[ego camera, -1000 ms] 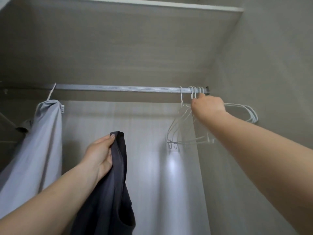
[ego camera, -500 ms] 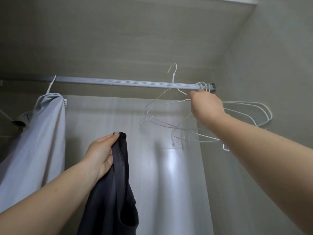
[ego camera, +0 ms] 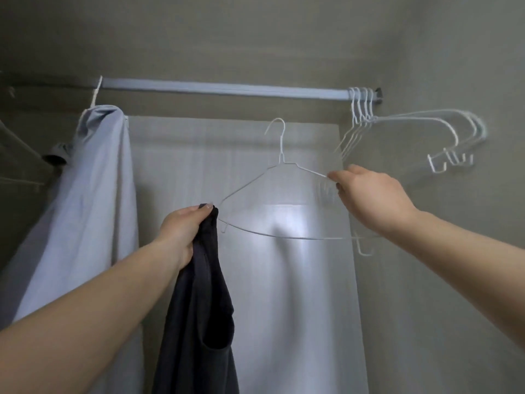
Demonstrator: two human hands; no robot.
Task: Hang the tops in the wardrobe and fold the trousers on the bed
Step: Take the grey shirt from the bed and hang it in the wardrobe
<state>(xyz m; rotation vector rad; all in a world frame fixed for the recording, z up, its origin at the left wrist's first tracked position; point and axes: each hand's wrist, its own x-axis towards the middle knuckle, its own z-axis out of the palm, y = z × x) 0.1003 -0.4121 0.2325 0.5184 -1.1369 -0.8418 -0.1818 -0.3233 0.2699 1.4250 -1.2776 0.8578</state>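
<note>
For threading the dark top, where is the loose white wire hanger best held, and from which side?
Grip the white wire hanger on its right shoulder wire, from the right, as the right hand does. That leaves the left tip free beside the dark top in the left hand.

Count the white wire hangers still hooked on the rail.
5: four empty hangers bunched at the rail's right end, one at its left end under the light blue top. Overlapping wires may hide another.

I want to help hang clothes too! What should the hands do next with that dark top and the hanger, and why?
Probably slide the white hanger into the dark top. The right hand holds the hanger off the rail, and the left hand grips the top beside its tip.
</note>
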